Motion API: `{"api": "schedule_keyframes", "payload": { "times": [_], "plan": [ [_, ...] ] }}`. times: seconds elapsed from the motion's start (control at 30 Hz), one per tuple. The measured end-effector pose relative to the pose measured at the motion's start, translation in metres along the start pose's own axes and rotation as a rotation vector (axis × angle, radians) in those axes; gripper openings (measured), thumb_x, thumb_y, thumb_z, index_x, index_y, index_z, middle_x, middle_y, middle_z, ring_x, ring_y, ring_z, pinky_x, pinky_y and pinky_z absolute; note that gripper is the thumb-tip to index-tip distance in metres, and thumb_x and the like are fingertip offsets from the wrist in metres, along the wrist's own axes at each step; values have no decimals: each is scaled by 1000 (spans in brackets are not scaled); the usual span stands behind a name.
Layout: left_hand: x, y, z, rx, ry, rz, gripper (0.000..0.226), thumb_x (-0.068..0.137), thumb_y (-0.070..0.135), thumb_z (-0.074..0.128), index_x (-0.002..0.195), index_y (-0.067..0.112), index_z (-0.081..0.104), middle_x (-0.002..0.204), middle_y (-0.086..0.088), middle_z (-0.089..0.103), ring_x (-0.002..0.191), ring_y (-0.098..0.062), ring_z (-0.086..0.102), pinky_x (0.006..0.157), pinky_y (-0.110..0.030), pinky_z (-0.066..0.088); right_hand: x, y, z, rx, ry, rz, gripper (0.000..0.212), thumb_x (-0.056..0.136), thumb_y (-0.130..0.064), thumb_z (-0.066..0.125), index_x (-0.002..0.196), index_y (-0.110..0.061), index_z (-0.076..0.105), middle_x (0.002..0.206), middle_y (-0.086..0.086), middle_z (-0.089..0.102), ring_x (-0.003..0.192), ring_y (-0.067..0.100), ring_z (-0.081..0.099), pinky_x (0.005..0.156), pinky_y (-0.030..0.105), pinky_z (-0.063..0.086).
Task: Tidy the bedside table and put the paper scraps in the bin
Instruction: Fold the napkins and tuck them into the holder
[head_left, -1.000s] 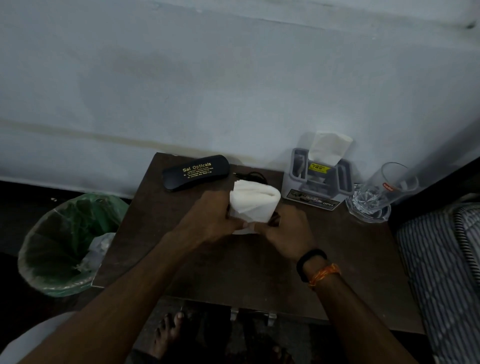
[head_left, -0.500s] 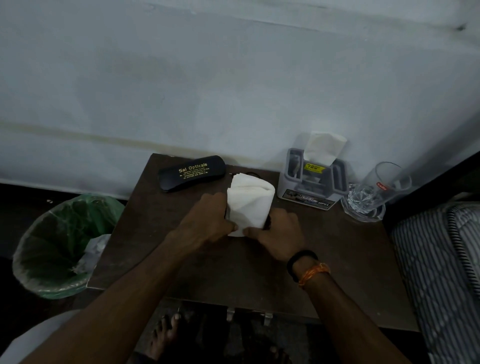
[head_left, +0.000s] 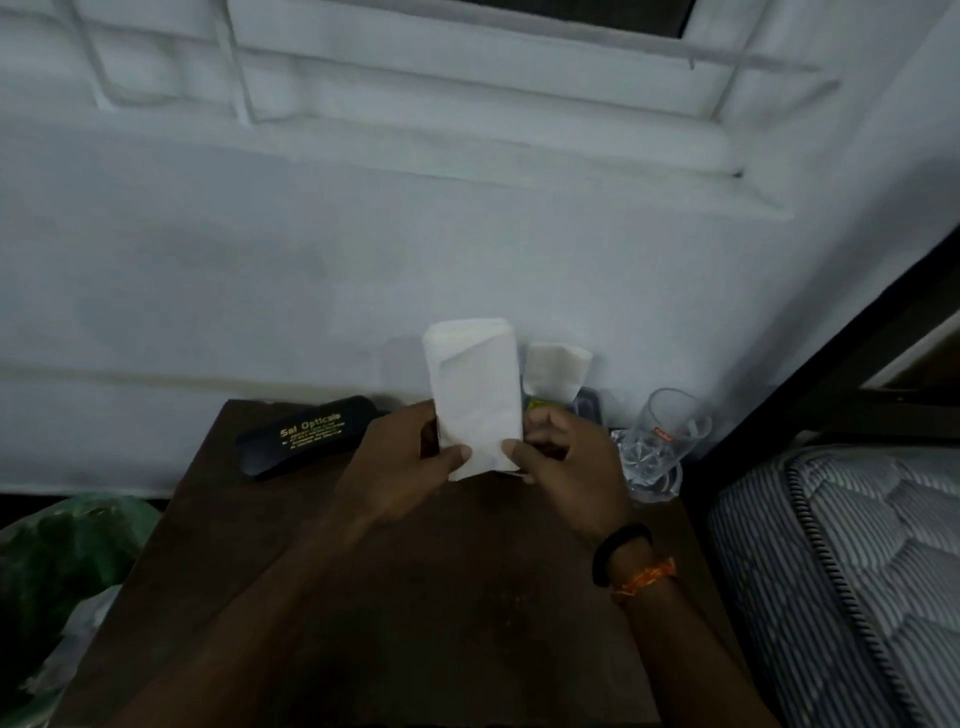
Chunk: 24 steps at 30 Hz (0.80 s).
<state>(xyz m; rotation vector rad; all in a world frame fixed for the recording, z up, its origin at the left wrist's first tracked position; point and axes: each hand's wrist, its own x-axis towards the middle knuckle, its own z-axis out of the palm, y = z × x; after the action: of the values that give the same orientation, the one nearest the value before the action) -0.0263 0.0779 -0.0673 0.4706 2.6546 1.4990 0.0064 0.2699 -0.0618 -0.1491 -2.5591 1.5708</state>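
A folded white tissue (head_left: 475, 384) stands upright above the dark wooden bedside table (head_left: 415, 597). My left hand (head_left: 400, 462) pinches its lower left edge with the thumb in front. My right hand (head_left: 566, 467) pinches its lower right corner. Behind the tissue a grey tissue holder (head_left: 582, 405) with a white tissue (head_left: 556, 369) poking out is mostly hidden. The bin with a green liner (head_left: 67, 566) sits on the floor at the left, with white paper inside.
A black spectacle case (head_left: 306, 434) lies at the table's back left. A clear glass (head_left: 660, 441) stands on a coaster at the back right. A striped mattress (head_left: 852, 571) borders the table on the right, a white wall behind.
Both hands have lifted the tissue off the table and straightened it upright, in front of the holder. The camera has tilted upward, showing more wall and a window sill.
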Motion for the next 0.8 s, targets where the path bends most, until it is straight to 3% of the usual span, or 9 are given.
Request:
{"api": "schedule_keyframes", "payload": {
  "times": [0.1,0.17,0.27,0.47,0.7,0.8],
  "plan": [
    [23,18,10,35,1,22,33,84,19,72,116,16,68,103,3,73,81,-11,67,71,-25,57,11,6,-12,-23,111,5,11,82,-20,74,90,-16,68,88,-2,74,86,11,70,81,43,58],
    [40,27,19,99,-14,15,29,82,22,72,110,16,69,97,3,72,82,-13,66,69,-24,54,18,13,-18,-51,169,11,11,82,-21,74,88,-16,68,88,-3,74,85,11,70,80,43,58],
    [63,37,32,174,-22,15,21,77,27,76,91,11,70,85,1,71,80,-17,66,68,-31,54,28,23,-28,-59,269,43,10,79,-19,76,87,-15,70,83,-4,74,81,12,70,79,41,59],
    [95,44,54,229,-4,-64,26,68,29,82,69,12,63,72,-3,67,71,-21,66,64,-30,54,48,29,-34,-121,397,83,10,73,-22,79,77,-20,70,72,-6,71,72,13,68,70,30,57],
    [108,43,69,277,-16,-57,27,63,25,81,58,22,55,68,1,64,69,-22,65,60,-30,52,51,38,-28,-195,402,108,12,70,-21,79,72,-20,67,66,-10,66,69,12,66,65,25,52],
    [108,43,75,329,-11,-48,19,63,25,79,72,14,66,74,-4,68,72,-25,67,64,-35,57,51,41,-28,-211,394,93,14,71,-20,78,71,-25,65,65,-13,64,67,8,64,60,19,47]
  ]
}}
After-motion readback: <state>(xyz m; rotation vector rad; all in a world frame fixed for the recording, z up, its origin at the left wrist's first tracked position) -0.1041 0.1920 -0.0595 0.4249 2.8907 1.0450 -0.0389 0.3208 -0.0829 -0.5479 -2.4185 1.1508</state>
